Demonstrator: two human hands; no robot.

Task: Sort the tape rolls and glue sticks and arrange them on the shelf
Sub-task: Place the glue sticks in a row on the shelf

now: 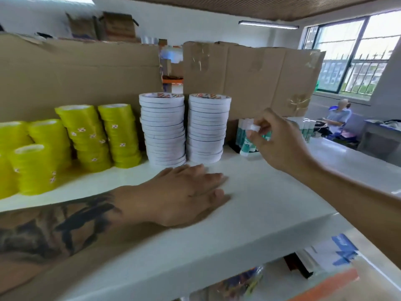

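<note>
Here the right hand (280, 137) pinches a white-capped, green-labelled glue stick (249, 144) by its cap, long axis tilted toward twelve o'clock, base just above the white shelf (271, 203); the left hand (186, 192) lies flat at seven o'clock.

The shelf (271, 205) is smooth, faintly glossy white board. At nine o'clock the yellow tape (86, 135) is glossy, translucent plastic film on pale cores. The white tape (163, 129) at centre looks matt, papery. Behind, the cardboard (249, 79) is matt brown, scuffed with shiny tape remnants. The glue sticks (247, 144) at three o'clock are smooth plastic.
</note>
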